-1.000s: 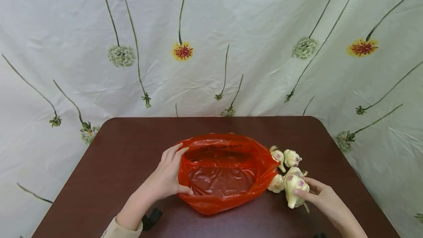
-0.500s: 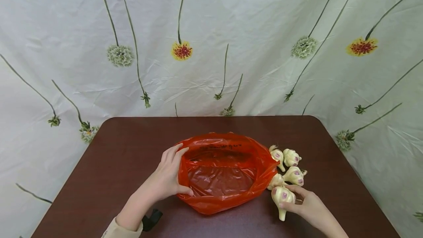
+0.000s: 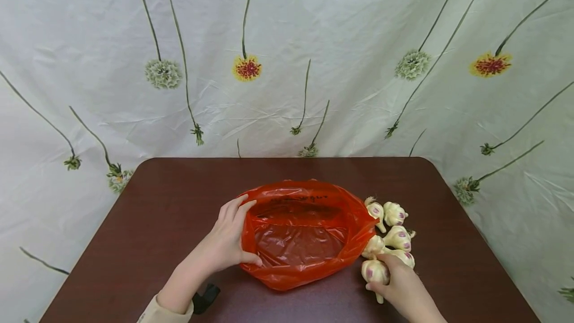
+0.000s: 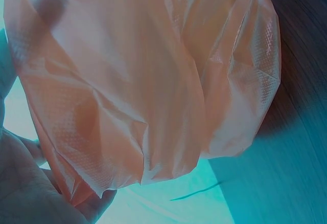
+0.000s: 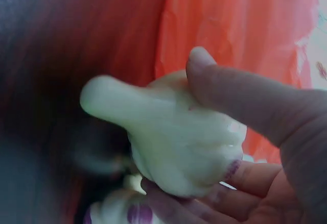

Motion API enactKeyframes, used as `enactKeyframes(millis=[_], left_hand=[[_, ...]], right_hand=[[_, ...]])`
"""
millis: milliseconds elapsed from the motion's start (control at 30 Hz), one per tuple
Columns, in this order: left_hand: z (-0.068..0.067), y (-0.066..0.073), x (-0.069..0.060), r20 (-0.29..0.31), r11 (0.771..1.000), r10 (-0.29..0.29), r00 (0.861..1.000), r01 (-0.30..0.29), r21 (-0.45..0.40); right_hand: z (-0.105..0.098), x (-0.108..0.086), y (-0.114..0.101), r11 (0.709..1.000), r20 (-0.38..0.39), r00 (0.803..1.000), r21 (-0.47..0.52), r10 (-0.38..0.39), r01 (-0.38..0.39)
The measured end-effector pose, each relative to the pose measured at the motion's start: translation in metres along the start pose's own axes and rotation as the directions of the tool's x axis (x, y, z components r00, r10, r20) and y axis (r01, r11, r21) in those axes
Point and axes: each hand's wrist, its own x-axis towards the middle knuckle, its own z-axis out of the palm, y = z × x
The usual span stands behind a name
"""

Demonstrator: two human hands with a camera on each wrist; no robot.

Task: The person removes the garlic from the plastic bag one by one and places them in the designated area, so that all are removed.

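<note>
A red plastic bag point(image 3: 301, 243) stands on the table with its mouth spread wide and its inside visible. My left hand point(image 3: 232, 236) holds its left rim, fingers over the edge and thumb at the inner side; the left wrist view shows the crinkled bag wall point(image 4: 133, 96) beside that hand. To the bag's right, my right hand point(image 3: 401, 283) grips a garlic bulb point(image 3: 375, 270), stem toward me. In the right wrist view the thumb lies over this pale bulb point(image 5: 184, 137) and the fingers curl beneath it. Several other garlic bulbs point(image 3: 398, 238) cluster beyond the hand, against the bag.
The dark brown table point(image 3: 179, 203) has rounded far corners. Behind it hangs a white cloth point(image 3: 278, 108) printed with flowers. A black strap-like item point(image 3: 206, 298) shows beside the left wrist.
My right hand has moved left and nearer to me with the garlic bulb, along the bag's right side, uncovering bulbs behind it. The left hand and bag have stayed put.
</note>
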Motion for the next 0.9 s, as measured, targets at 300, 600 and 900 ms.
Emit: enactKeyframes(millis=[300,600,900], left_hand=[[0.002,-0.002,-0.002,-0.017,1.0,0.005,1.0,-0.005,-0.004],[0.002,-0.002,-0.002,-0.022,1.0,0.006,1.0,-0.006,0.0],[0.0,-0.003,-0.003,-0.025,1.0,-0.013,1.0,0.013,-0.009]], right_hand=[[0.013,-0.001,0.0,0.982,-0.033,0.994,-0.166,-0.1,0.093],[0.003,-0.004,-0.004,0.991,0.008,0.999,-0.124,-0.053,0.054],[-0.02,-0.003,-0.006,1.0,0.034,0.999,-0.005,0.004,-0.004]])
